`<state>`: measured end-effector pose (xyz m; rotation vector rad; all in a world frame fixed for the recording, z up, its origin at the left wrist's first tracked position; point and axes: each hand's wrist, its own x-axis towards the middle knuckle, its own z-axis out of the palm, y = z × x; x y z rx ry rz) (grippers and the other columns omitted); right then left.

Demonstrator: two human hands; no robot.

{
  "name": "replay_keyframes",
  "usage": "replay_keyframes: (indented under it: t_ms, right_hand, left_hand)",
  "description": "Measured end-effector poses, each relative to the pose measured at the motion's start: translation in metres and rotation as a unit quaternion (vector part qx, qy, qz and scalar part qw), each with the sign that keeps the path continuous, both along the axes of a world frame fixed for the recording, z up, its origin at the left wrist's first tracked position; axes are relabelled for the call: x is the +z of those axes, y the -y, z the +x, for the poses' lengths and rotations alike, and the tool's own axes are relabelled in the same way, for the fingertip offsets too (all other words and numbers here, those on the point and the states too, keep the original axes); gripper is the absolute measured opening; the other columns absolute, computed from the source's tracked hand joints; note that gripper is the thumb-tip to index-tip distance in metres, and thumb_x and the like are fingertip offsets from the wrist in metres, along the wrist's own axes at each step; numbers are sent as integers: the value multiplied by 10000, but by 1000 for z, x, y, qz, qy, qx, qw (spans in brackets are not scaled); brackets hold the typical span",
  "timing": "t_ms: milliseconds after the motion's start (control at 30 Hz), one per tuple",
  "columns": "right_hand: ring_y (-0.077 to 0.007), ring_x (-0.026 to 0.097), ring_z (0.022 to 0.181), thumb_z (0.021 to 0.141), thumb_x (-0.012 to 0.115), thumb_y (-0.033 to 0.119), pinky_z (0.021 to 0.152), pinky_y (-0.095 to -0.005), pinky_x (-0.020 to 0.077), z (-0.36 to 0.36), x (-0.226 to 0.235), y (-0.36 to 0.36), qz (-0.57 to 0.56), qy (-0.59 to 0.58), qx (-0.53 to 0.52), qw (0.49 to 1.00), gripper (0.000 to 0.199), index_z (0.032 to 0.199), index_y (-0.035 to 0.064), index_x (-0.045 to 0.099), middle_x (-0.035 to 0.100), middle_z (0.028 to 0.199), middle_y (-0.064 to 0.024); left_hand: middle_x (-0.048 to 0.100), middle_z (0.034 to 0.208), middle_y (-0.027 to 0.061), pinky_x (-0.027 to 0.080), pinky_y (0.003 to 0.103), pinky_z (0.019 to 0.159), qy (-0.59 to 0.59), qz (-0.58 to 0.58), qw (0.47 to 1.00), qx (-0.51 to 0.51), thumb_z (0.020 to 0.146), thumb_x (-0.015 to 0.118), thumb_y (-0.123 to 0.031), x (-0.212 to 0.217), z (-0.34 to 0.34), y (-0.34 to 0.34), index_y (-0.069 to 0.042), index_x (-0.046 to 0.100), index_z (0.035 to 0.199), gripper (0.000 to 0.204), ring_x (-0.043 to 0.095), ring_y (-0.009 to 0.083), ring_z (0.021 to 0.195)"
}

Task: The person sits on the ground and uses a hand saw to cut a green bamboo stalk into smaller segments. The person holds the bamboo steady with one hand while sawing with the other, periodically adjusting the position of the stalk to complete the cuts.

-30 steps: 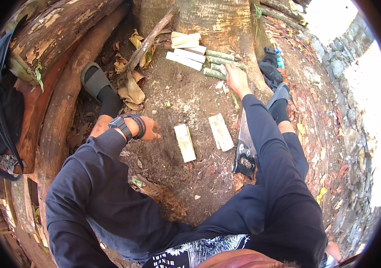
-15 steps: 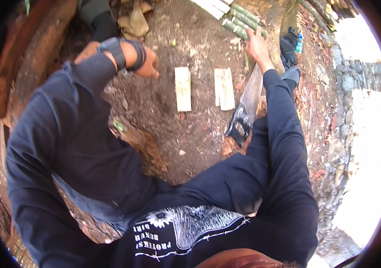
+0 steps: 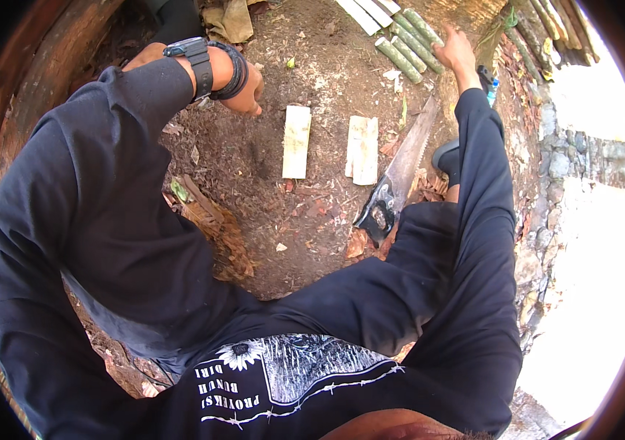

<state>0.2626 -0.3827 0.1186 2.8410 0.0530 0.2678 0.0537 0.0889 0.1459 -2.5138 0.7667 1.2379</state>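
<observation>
My right hand is at the far right, at the near ends of several green-barked cut sticks lying side by side on the soil. Its fingers are spread, and the thumb touches or nearly touches one stick's end. My left hand, with a watch and dark bands on the wrist, hangs in front of my left knee. Those fingers are curled with nothing visible in them. Between my legs lie two pale split wood pieces, a left one and a right one. A handsaw with a black handle rests beside my right leg.
Pale wooden slats lie left of the green sticks. A large log runs along the left, and a broken bark piece lies near my left leg. Stacked wood and a stone edging are at right.
My right hand has shifted from over the green sticks to their right-hand ends, its fingers now spread. The sticks lie more evenly side by side. My left hand stays near the knee.
</observation>
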Motion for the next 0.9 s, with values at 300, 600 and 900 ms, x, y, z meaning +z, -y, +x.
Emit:
replay_keyframes:
  t_ms: [300, 600, 900]
  right_hand:
    - [-399, 608, 1386, 873, 773, 358, 1175, -467, 492, -36, -53, 24, 97, -126, -16, 987, 746, 1573, 189, 578, 641, 1470, -263]
    - [-410, 626, 1368, 875, 807, 378, 1164, -465, 487, -29, -60, 5, 175, -121, 11, 977, 692, 1522, 203, 637, 663, 1462, -246]
    - [-423, 489, 1508, 815, 862, 419, 1252, -442, 412, 5, -77, 31, 306, -43, -32, 951, 763, 1522, 229, 644, 349, 1707, -299]
  left_hand:
    - [680, 1450, 166, 508, 562, 1127, 18, 0, 1000, 7, 1061, 574, -568, 4, 0, -8, -157, 600, 1546, 636, 632, 362, 1369]
    - [661, 1478, 186, 497, 550, 1136, 4, 2, 1000, 26, 1065, 583, -543, -5, -2, -17, -136, 613, 1532, 620, 622, 374, 1379]
    - [699, 1442, 165, 509, 531, 1125, -11, 16, 999, 29, 1073, 545, -575, -10, 5, -34, -145, 595, 1556, 648, 649, 368, 1346]
